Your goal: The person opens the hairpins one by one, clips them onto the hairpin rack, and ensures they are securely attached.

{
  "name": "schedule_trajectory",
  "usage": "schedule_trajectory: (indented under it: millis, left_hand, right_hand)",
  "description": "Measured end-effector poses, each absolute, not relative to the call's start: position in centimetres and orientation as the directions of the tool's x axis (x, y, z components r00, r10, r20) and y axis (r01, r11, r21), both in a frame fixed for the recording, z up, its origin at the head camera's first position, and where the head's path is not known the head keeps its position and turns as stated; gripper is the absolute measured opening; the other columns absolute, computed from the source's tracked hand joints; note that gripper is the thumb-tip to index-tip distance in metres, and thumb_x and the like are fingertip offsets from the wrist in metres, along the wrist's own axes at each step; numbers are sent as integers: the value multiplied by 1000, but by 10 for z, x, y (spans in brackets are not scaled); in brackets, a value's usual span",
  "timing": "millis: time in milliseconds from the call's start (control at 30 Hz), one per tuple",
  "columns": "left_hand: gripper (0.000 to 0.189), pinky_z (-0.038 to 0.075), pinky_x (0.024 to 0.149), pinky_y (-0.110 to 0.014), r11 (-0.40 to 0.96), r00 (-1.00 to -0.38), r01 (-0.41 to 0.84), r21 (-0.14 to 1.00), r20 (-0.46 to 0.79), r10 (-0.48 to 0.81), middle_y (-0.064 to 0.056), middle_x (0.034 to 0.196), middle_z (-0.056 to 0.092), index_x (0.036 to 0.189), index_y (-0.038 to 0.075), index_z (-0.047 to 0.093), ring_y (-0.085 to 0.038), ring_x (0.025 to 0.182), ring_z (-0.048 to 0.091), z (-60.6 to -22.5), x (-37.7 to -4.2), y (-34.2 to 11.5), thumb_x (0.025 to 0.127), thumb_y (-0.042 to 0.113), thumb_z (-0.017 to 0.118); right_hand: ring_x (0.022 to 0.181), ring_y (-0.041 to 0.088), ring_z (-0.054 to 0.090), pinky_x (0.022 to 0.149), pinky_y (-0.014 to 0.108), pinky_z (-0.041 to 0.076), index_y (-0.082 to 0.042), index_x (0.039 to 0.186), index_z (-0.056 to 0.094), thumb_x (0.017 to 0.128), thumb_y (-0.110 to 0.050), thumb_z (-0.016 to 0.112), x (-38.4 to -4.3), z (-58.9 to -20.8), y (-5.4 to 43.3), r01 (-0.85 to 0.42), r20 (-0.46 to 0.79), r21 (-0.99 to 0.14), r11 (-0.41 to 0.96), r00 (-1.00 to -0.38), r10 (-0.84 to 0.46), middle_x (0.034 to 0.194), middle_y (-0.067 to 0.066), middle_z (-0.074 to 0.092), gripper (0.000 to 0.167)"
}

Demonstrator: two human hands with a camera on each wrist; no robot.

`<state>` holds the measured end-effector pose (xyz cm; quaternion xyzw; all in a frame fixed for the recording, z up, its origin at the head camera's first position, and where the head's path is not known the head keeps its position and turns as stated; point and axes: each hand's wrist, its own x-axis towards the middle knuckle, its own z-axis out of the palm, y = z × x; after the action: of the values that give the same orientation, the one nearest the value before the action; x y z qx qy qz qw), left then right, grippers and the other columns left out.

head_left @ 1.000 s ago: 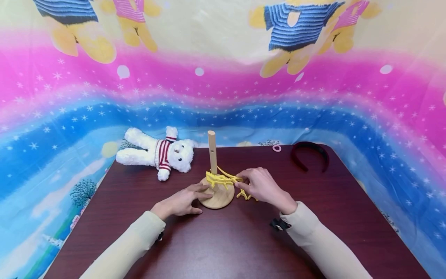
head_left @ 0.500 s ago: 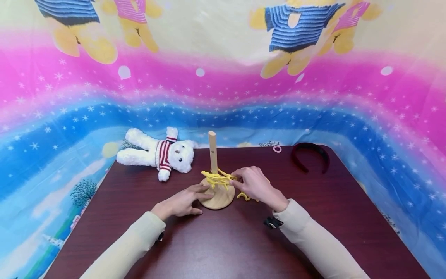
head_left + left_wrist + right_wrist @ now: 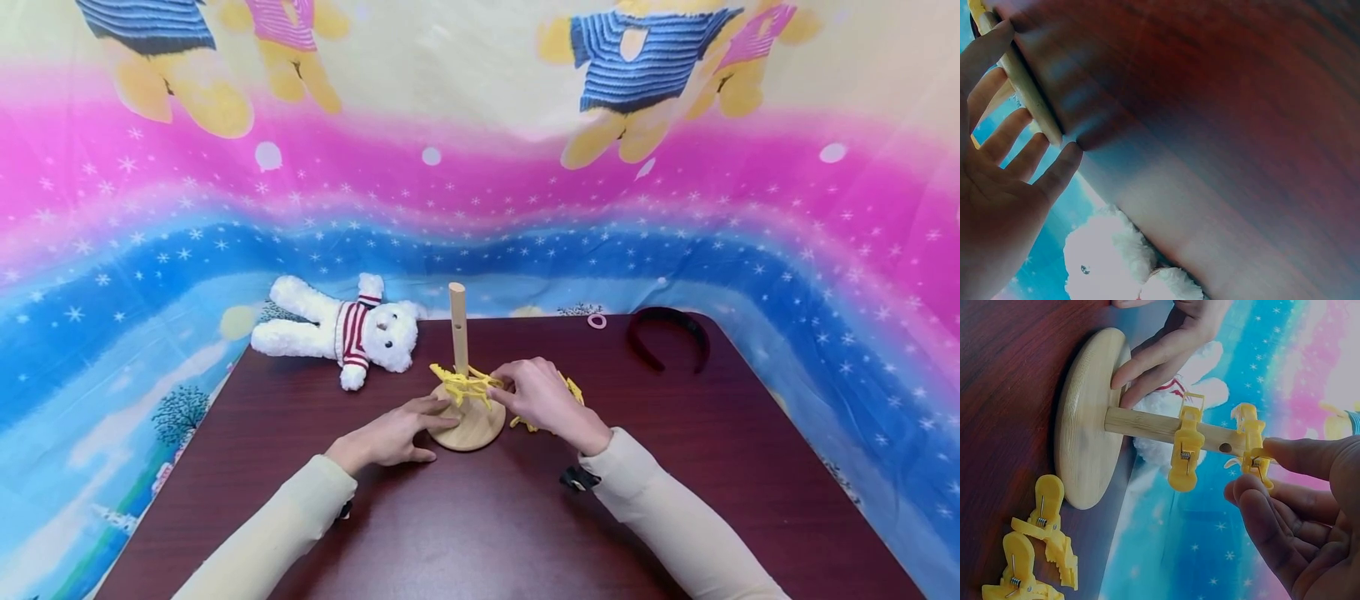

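Note:
My right hand (image 3: 540,396) pinches a yellow spring clip (image 3: 1251,444) between thumb and fingers, at the upper part of a wooden post. The clip's jaws overlap the post in the right wrist view. Lower on the post (image 3: 1141,424), another yellow spring clip (image 3: 1186,450) is clamped. My left hand (image 3: 393,433) rests on the left side of the round wooden base (image 3: 468,431), its fingers spread along the edge in the left wrist view. Two more yellow spring clips (image 3: 1047,522) lie on the table beside the base, partly hidden behind my right hand in the head view.
A white teddy bear (image 3: 352,333) in a striped sweater lies at the back left of the dark table (image 3: 465,533). A small pink ring (image 3: 597,321) and a dark red headband (image 3: 667,317) lie at the back right. A patterned cloth hangs behind.
My right hand has moved left toward the post with the yellow spring clip, uncovering more of a clip on the table. My left hand has stayed on the base.

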<state>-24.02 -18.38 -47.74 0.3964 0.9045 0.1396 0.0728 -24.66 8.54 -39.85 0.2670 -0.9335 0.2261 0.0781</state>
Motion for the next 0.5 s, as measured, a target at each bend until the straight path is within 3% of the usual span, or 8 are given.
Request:
schedule_trajectory:
  millis: [500]
  left_hand:
    - [60, 34, 119, -51, 642, -670, 710, 290, -3, 742, -14, 160, 37, 143, 19, 57, -38, 148, 34, -478, -241, -185, 87, 29, 77]
  right_hand:
    - [63, 1, 62, 59, 24, 52, -13, 100, 79, 85, -29, 79, -250, -398, 84, -514, 273, -400, 759, -857, -437, 80, -3, 76, 23]
